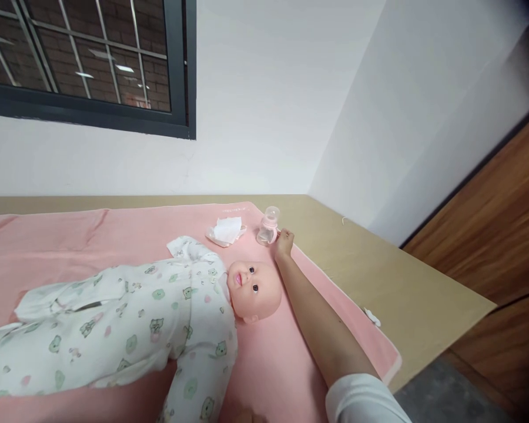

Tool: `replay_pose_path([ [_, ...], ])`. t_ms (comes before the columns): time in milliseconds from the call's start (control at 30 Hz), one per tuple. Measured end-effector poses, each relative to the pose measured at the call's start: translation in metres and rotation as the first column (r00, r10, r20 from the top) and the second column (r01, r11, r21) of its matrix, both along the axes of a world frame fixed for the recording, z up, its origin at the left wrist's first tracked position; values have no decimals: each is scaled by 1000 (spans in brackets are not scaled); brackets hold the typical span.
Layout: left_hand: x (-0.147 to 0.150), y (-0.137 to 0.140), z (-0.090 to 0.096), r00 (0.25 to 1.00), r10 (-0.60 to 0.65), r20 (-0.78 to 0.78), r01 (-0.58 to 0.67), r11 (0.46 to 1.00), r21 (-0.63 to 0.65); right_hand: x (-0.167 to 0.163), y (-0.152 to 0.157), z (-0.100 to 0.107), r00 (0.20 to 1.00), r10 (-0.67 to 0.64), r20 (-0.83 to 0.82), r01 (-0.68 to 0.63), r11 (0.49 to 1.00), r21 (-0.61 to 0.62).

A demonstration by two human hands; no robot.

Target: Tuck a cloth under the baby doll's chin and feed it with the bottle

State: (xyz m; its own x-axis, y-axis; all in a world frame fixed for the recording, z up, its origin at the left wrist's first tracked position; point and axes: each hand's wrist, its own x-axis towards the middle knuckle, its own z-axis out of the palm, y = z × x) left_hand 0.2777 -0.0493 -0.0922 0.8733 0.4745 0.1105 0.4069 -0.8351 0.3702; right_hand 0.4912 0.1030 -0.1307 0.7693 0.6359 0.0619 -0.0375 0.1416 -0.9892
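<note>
Where right hand [284, 242] adjoins bottle [268, 227], perhaps gripping, tissues [227, 231], doll [141, 314] nearby

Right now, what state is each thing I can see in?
Bottle: upright, clear cover on top; contents unclear.
Right fingers: curled at the bottle's handle; grip unclear.
Left hand: barely in view at the bottom edge; pose unclear.
Doll: lying on its back, clothed, eyes open.
Tissue pack: apparently open, white tissue showing.
Pink mat: spread out, creased at left.
</note>
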Motion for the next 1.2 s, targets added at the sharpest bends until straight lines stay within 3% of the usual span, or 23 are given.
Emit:
replay_pose_path([
  [200,1,2,14,999,-44,-4,44,998,-49,-1,-3,1,1000,19,14,-19,1000,2],
  [500,5,11,-5,999,-52,-12,51,993,-106,-3,-4,2,1000,25,12,-25,1000,9],
  [800,6,14,-11,996,-80,46,86,988,-128,-1,-2,-2,996,90,28,-91,995,49],
  [900,7,16,-6,991,-121,55,127,983,-129,3,-3,-1,984,107,143,-125,984,125],
  [1033,6,22,3,985,-170,45,174,977,-122,4,-14,19,887,37,460,-171,952,254],
  [1200,3,20,3,990,-136,21,136,991,-9,-2,-27,47,639,95,763,-307,941,140],
])
